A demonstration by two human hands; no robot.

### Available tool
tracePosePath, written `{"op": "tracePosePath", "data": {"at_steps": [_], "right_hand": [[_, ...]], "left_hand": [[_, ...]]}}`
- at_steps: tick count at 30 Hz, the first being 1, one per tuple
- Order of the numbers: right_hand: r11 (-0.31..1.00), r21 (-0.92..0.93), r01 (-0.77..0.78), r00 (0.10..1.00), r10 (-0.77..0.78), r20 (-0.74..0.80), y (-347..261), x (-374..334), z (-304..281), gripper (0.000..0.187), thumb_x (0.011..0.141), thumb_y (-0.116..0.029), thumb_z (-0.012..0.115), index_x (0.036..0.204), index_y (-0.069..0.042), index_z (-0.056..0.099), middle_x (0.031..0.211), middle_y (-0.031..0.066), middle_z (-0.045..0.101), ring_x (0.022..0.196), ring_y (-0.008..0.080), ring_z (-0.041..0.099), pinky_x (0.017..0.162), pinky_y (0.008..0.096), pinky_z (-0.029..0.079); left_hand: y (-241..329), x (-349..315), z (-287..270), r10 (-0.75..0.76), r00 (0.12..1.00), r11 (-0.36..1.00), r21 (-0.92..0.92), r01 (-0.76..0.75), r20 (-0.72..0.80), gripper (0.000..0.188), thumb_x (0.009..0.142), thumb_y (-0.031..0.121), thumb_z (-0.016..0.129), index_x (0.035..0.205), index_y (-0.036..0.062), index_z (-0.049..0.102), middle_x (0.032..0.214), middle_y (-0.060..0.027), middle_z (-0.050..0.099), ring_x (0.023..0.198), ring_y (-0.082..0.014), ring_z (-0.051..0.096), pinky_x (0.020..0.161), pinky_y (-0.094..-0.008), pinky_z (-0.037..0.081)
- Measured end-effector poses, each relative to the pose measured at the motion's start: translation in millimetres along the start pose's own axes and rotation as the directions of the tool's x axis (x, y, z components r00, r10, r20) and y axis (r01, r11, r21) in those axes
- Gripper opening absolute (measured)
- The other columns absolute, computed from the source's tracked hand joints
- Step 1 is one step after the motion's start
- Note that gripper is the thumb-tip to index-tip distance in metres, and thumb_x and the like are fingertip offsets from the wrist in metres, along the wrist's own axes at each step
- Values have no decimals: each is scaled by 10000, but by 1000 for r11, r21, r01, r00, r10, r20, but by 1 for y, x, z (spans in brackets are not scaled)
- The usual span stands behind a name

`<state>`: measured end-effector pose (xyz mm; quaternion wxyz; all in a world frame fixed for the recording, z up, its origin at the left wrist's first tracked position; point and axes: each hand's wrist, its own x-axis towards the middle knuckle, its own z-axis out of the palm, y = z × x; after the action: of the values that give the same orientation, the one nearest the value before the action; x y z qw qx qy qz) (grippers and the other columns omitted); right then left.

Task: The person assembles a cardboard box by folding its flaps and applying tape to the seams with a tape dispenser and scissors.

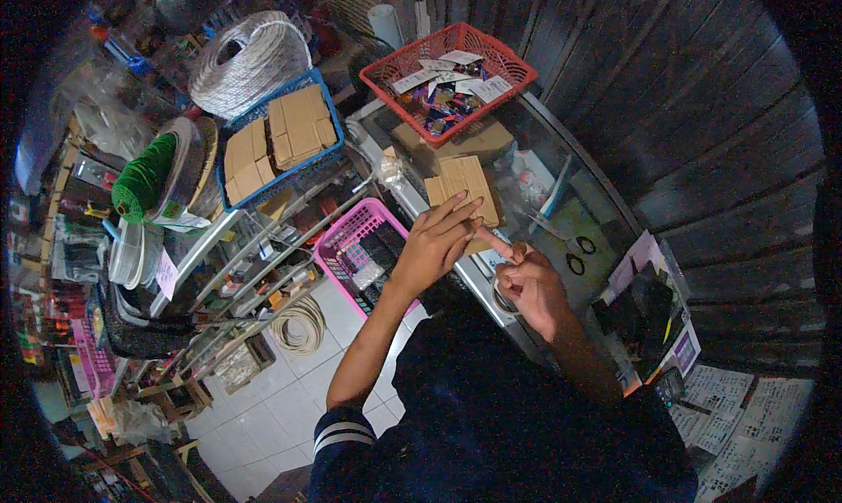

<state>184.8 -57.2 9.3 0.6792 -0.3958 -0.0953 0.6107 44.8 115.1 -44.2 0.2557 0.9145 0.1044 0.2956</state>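
Observation:
My left hand is over the near edge of a glass-topped counter, fingers stretched out beside a folded piece of brown cardboard. I see nothing held in it. My right hand is just to its right, palm partly turned up. Its index finger points left and meets the left hand's fingertips, while the other fingers curl in toward the thumb. No object shows in the right hand. The cardboard lies on the counter just beyond both hands, partly covered by the left fingers.
A red basket of small carded packets stands at the counter's far end. Left are a blue basket with cardboard pieces, a rope coil and a green twine spool. A pink basket sits below. Two black rings lie right.

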Motion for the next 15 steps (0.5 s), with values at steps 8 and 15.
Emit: {"op": "tracePosePath", "data": {"at_steps": [8,15], "right_hand": [[994,66,-90,993,95,-71,16,-4,-18,145,870,-46,608,952,-164,588,1556,176,464,727,137,524,640,256,384],[949,-307,-68,968,-11,-250,12,-3,-4,238,984,-278,639,1096,-73,591,1107,68,681,612,103,551,517,252,418]], "left_hand": [[-1,-1,2,-8,1000,1000,30,8,14,258,914,111,671,1165,88,724,1498,-55,565,1458,-316,434,1061,-457,442],[-5,-4,11,-15,999,1000,20,16,-37,286,906,104,677,1192,105,695,1495,-39,560,1426,-299,463,1045,-461,443]]}}
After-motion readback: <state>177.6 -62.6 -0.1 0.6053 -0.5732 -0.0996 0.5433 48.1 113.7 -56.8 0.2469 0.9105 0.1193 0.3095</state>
